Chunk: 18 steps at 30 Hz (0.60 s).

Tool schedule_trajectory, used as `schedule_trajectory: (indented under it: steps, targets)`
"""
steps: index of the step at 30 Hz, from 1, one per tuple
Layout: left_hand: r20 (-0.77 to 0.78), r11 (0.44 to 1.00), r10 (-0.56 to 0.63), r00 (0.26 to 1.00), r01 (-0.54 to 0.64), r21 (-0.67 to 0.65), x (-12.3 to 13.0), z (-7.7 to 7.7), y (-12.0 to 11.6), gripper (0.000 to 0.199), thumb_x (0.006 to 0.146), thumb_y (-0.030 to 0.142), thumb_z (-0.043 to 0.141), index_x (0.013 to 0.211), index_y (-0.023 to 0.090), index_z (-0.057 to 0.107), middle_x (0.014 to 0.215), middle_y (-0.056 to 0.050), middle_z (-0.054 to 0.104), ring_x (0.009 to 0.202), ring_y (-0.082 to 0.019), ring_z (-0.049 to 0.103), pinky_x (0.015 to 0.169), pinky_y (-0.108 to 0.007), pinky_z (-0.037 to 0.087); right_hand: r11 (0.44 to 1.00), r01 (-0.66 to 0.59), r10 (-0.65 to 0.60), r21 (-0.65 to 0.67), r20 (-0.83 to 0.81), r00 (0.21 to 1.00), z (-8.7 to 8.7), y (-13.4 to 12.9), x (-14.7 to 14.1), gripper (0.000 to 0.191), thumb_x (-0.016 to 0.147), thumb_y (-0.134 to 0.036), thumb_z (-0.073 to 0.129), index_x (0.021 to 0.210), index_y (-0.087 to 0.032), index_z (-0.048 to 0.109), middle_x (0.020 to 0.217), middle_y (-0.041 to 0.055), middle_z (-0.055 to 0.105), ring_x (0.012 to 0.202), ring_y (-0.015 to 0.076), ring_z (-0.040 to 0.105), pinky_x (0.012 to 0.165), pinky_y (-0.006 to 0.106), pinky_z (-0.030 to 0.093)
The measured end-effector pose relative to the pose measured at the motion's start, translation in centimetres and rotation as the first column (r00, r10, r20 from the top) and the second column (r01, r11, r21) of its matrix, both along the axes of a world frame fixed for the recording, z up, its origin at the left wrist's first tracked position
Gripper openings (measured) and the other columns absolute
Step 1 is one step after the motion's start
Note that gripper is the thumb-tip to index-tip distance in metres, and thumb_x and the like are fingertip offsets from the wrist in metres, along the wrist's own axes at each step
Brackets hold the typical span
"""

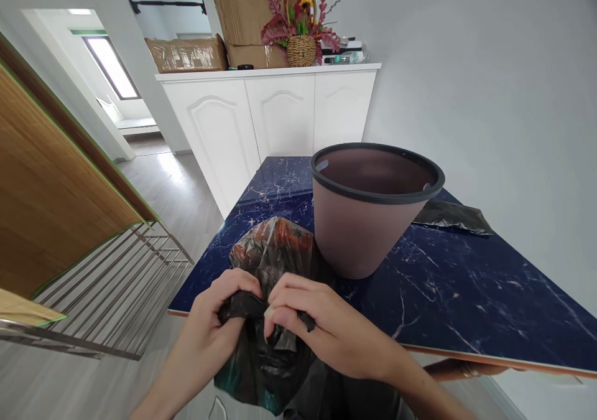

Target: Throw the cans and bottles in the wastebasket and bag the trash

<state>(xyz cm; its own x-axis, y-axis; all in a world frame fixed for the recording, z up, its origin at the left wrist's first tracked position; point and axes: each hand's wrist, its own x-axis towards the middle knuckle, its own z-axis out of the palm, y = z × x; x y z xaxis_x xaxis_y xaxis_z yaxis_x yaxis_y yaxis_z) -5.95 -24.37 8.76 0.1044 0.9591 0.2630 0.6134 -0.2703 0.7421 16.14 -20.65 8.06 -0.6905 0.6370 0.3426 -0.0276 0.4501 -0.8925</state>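
Observation:
A thin black plastic bag lies partly on the front edge of the dark blue marbled table and hangs down over it; something orange shows through its top. My left hand is closed round a gathered part of the bag. Close beside it, my right hand pinches another part, with a dark end of plastic poking out between its fingers. Just behind and right of the hands stands an upright pinkish-brown bin with a dark rim; the part of its inside that shows holds nothing visible.
Folded black plastic lies on the table right of the bin. Behind stands a white cabinet with cardboard boxes and a flower basket. A metal rack is at the left.

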Motion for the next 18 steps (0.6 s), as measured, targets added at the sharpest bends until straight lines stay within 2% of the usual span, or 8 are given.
schedule_trajectory:
  steps: [3, 4, 6, 8, 11, 14, 16, 18]
  targets:
    - [0.029, 0.999, -0.025, 0.999, 0.026, -0.046, -0.1, 0.4, 0.2, 0.015, 0.085, 0.019, 0.048, 0.078, 0.024, 0.060, 0.084, 0.000, 0.067, 0.078, -0.018, 0.064, 0.072, -0.028, 0.051, 0.998, 0.000, -0.001, 0.066, 0.020, 1.000, -0.3, 0.0, 0.0, 0.010, 0.108, -0.029, 0.064, 0.107, -0.025, 0.073, 0.105, 0.0007, 0.076, 0.098, 0.0155, 0.072, 0.092, 0.026, 0.053]
    - [0.034, 0.998, -0.021, 0.999, 0.024, -0.065, -0.1, 0.5, 0.3, 0.014, 0.086, 0.020, 0.048, 0.078, 0.024, 0.060, 0.083, 0.000, 0.067, 0.077, -0.018, 0.064, 0.071, -0.028, 0.051, 0.998, 0.028, -0.030, 0.058, 0.041, 0.999, -0.5, 0.0, 0.0, 0.011, 0.105, -0.029, 0.070, 0.115, -0.027, 0.071, 0.105, -0.0001, 0.078, 0.096, 0.0160, 0.074, 0.090, 0.026, 0.053]
    - [0.037, 0.997, -0.007, 0.999, 0.010, -0.076, -0.1, 0.6, 0.3, 0.014, 0.087, 0.022, 0.048, 0.078, 0.024, 0.059, 0.083, -0.001, 0.068, 0.076, -0.018, 0.063, 0.070, -0.028, 0.051, 0.995, 0.097, -0.100, 0.034, 0.078, 0.992, -0.8, 0.0, -0.1, 0.028, 0.099, -0.034, 0.078, 0.125, -0.029, 0.067, 0.098, -0.0018, 0.080, 0.091, 0.0168, 0.076, 0.084, 0.025, 0.054]
    - [0.036, 0.998, 0.012, 0.999, -0.010, -0.059, -0.2, 0.6, 0.3, 0.014, 0.086, 0.023, 0.048, 0.079, 0.024, 0.060, 0.083, -0.001, 0.068, 0.077, -0.019, 0.063, 0.071, -0.028, 0.052, 0.985, 0.167, -0.169, 0.033, 0.083, 0.982, -1.2, 0.0, -0.3, 0.033, 0.097, -0.039, 0.081, 0.124, -0.028, 0.066, 0.086, -0.0038, 0.079, 0.082, 0.0168, 0.076, 0.076, 0.024, 0.054]
    - [0.030, 0.998, 0.018, 0.999, -0.016, -0.060, -0.2, 0.7, 0.2, 0.014, 0.084, 0.022, 0.047, 0.079, 0.024, 0.060, 0.084, -0.001, 0.068, 0.079, -0.019, 0.064, 0.073, -0.028, 0.052, 0.974, 0.199, -0.203, 0.109, 0.024, 0.979, -1.6, 0.0, -0.5, 0.029, 0.097, -0.040, 0.081, 0.123, -0.030, 0.072, 0.089, -0.0033, 0.081, 0.079, 0.0162, 0.076, 0.075, 0.023, 0.056]
    - [0.035, 0.998, 0.007, 0.999, -0.005, -0.057, -0.3, 0.7, 0.2, 0.014, 0.081, 0.020, 0.045, 0.079, 0.024, 0.059, 0.082, 0.000, 0.067, 0.077, -0.018, 0.063, 0.073, -0.028, 0.051, 0.961, 0.115, -0.103, 0.252, -0.063, 0.993, -1.8, 0.2, -0.6, 0.015, 0.105, -0.034, 0.072, 0.116, -0.029, 0.079, 0.100, -0.0007, 0.084, 0.086, 0.0159, 0.077, 0.082, 0.025, 0.058]
    - [0.043, 0.999, 0.008, 0.999, -0.006, -0.048, -0.3, 0.7, 0.2, 0.015, 0.079, 0.019, 0.044, 0.078, 0.023, 0.058, 0.081, 0.000, 0.065, 0.077, -0.018, 0.062, 0.073, -0.028, 0.050, 0.936, 0.079, -0.062, 0.342, -0.059, 0.996, -1.8, 0.3, -0.6, 0.020, 0.109, -0.034, 0.065, 0.107, -0.025, 0.082, 0.100, 0.0014, 0.084, 0.087, 0.0163, 0.076, 0.084, 0.026, 0.058]
    - [0.049, 0.999, 0.011, 0.999, -0.009, -0.049, -0.4, 0.6, 0.3, 0.016, 0.077, 0.018, 0.043, 0.079, 0.023, 0.058, 0.082, 0.000, 0.065, 0.079, -0.018, 0.062, 0.074, -0.028, 0.050, 0.904, 0.079, -0.083, 0.421, -0.009, 0.997, -1.6, 0.3, -0.5, 0.027, 0.111, -0.036, 0.060, 0.108, -0.022, 0.083, 0.101, 0.0036, 0.083, 0.090, 0.0175, 0.075, 0.084, 0.028, 0.057]
